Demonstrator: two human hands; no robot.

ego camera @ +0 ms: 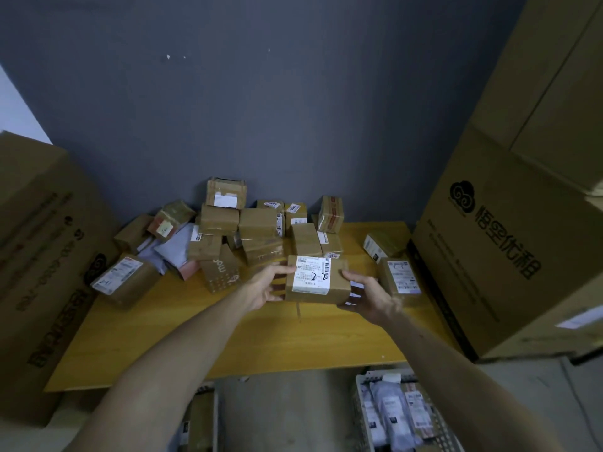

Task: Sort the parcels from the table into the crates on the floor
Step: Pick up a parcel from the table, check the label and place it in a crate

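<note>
Holding a small cardboard parcel (318, 279) between both hands, the person keeps it just above the yellow wooden table (267, 334), label side up; its white shipping label (311, 275) bears a handwritten "2-2". The left hand (266, 288) grips the parcel's left edge, fingers spread and curled round it, and the right hand (363, 295) clasps the right edge with thumb on top and fingers underneath. Behind the parcel a heap of taped cardboard parcels (248, 230) and grey mailer bags (173, 246) lies against the grey wall. Large cartons flank the table on either side. On the floor below, a white plastic crate (362, 415) holds grey bagged parcels, and another crate (199, 419) holds brown boxes.
</note>
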